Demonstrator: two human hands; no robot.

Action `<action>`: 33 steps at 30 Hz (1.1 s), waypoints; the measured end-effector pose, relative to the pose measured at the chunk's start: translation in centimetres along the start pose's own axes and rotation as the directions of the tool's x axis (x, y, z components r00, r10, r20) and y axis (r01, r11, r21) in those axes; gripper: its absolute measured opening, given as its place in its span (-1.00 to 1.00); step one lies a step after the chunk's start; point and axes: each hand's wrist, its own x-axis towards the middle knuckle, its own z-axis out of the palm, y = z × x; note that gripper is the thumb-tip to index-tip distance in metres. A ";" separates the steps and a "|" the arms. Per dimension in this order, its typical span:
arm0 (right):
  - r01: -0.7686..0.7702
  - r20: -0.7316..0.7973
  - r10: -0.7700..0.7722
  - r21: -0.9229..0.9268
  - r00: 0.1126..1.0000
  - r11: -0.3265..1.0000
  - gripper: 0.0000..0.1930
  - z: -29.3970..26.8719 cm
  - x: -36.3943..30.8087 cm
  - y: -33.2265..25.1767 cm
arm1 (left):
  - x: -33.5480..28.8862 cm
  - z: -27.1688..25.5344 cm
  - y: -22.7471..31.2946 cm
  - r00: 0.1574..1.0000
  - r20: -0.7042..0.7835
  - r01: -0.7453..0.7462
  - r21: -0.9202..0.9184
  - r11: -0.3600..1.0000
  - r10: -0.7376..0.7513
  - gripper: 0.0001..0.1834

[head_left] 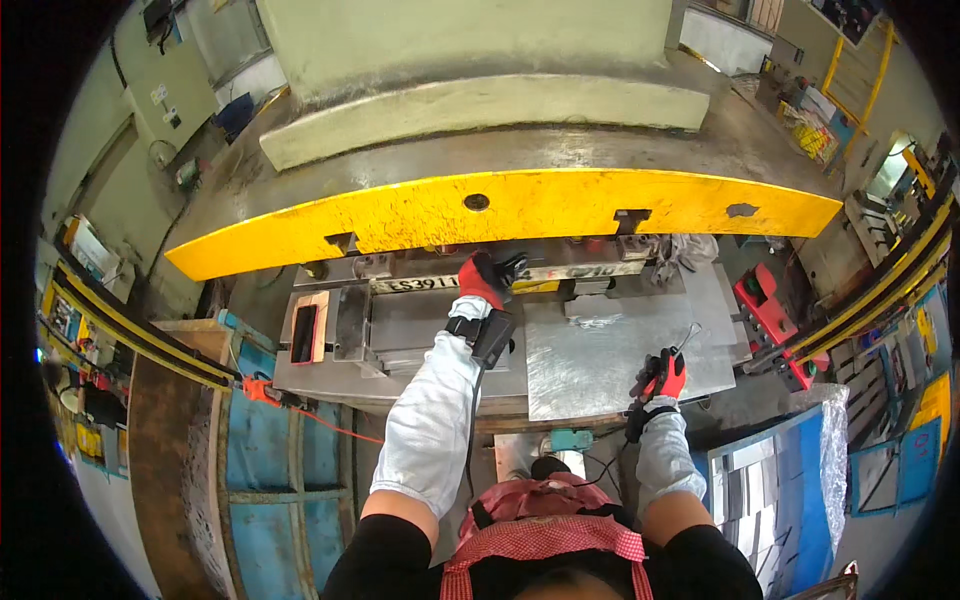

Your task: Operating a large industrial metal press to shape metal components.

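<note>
Both my hands wear red and black gloves, with pale grey sleeves over the forearms. My left hand point(487, 279) reaches to the front edge of a metal die point(410, 283) under the yellow press beam point(560, 205). Its dark fingers point right, look spread and show nothing between them. A flat metal sheet point(575, 370) lies on the steel bed to its right. Over the right part of that bed, my right hand point(662, 378) is closed around a thin metal tool with a looped end point(690, 338), which points up and away.
Left of the die sits a dark block in an orange-edged tray point(305, 328). A red pedestal point(768, 310) stands at right. Black-and-yellow guard bars point(880, 290) flank the press. Blue frames point(265, 440) and a plastic-wrapped stack of sheets point(780, 490) stand on either side of me.
</note>
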 end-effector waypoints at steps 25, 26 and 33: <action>0.069 0.191 -0.045 -0.121 0.981 0.990 -0.76 -1.9 0.6 0.6 | 0.7 0.2 0.6 0.686 0.329 0.602 -0.757 0.252 -0.649 -0.78; 0.231 0.230 -0.189 -0.170 0.955 0.958 -0.68 -0.5 -0.2 0.3 | 0.9 0.0 0.4 0.696 0.277 0.573 -0.770 0.280 -0.662 -0.74; 0.122 0.754 0.216 -0.364 0.620 0.923 -0.55 18.1 -3.6 -9.0 | -0.5 -0.2 1.4 0.718 0.251 0.566 -0.754 0.333 -0.650 -0.60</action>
